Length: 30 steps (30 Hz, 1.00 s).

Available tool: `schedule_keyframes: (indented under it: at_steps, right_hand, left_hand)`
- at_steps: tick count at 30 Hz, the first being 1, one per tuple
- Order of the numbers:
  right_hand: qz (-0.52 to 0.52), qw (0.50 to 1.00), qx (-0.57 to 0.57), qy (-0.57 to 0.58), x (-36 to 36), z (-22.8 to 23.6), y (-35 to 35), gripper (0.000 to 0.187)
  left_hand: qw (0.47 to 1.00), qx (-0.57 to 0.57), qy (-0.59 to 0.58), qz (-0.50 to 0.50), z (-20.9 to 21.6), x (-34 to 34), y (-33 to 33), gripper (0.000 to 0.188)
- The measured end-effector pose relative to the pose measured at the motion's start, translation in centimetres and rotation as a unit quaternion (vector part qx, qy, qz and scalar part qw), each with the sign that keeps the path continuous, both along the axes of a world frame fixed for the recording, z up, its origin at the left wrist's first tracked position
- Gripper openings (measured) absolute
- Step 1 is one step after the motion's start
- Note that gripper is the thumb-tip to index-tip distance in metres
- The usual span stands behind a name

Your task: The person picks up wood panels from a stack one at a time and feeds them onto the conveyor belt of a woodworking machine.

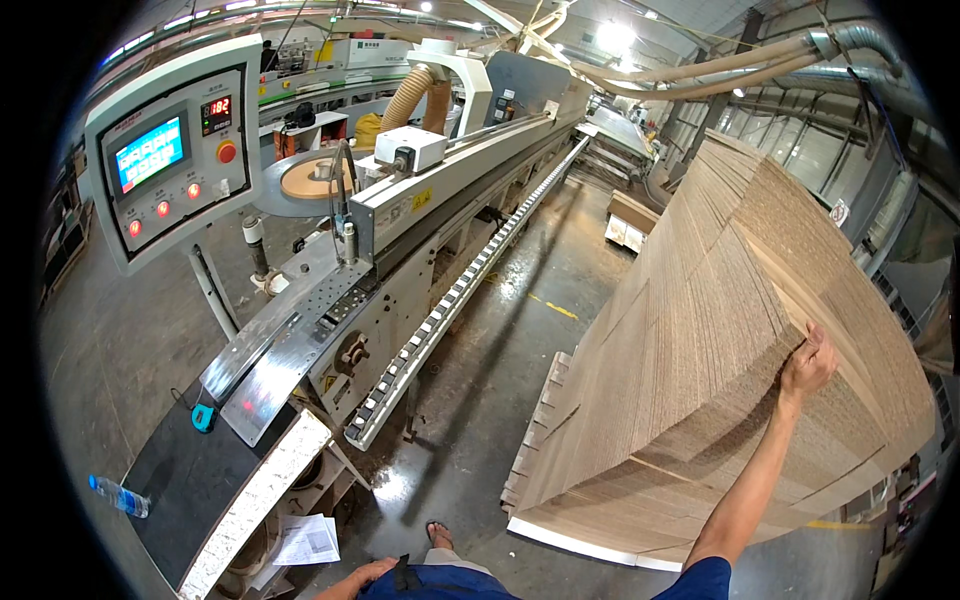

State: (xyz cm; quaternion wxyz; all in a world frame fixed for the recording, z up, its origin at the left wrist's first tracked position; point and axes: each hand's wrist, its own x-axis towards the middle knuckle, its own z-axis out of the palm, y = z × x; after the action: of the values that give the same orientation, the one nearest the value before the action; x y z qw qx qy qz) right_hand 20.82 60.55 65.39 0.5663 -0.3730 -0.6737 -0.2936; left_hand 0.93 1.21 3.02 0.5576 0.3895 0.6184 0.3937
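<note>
My right arm reaches out to a tall stack of wood-coloured boards [650, 370] on the right. My right hand [810, 362] is closed at the stack's upper edge, its fingers curled over the edge of a board [790, 300] near the top. At the lower edge of the picture, my left hand [374, 571] is low beside my waist, against my dark blue clothing. Only part of it shows, and its fingers are hard to make out.
A long edge-banding machine [400, 240] with a roller rail [470, 285] runs away on the left. Its control panel [170, 150] is lit. A tape measure [203, 418] and water bottle [120, 496] lie on a dark table [190, 480]. Papers [305, 540] sit below.
</note>
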Motion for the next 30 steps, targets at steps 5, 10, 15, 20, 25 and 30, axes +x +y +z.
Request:
schedule_keyframes:
  at_steps: [5, 10, 15, 20, 25, 30]
  right_hand:
    - [0.009, 1.0, 0.003, 0.006, -0.6, 0.2, -0.5, 0.059]
    - [0.006, 1.0, 0.024, 0.005, 0.4, 0.2, -0.6, 0.058]
    - [0.034, 0.999, 0.008, 0.007, -0.6, 0.3, -0.6, 0.057]
    - [0.017, 1.0, -0.01, 0.011, -0.6, 0.5, -1.3, 0.055]
    - [0.007, 1.0, 0.014, 0.001, 0.4, 0.4, -0.9, 0.055]
    - [0.015, 1.0, -0.006, 0.011, -0.8, 0.3, -1.1, 0.056]
  left_hand:
    - [0.998, 0.049, 0.022, -0.016, -2.3, -0.2, -0.3, 0.041]
    - [0.981, 0.184, 0.05, 0.03, 1.8, -0.2, 0.8, 0.039]
    - [0.999, -0.023, 0.029, 0.02, 0.0, -0.3, 0.2, 0.034]
    - [0.978, -0.19, 0.035, 0.084, 1.6, -0.3, 0.0, 0.027]
    - [0.889, -0.368, -0.087, 0.259, 4.4, -0.9, -0.2, 0.019]
    - [0.911, -0.296, -0.025, 0.288, -2.6, 0.6, -5.3, 0.02]
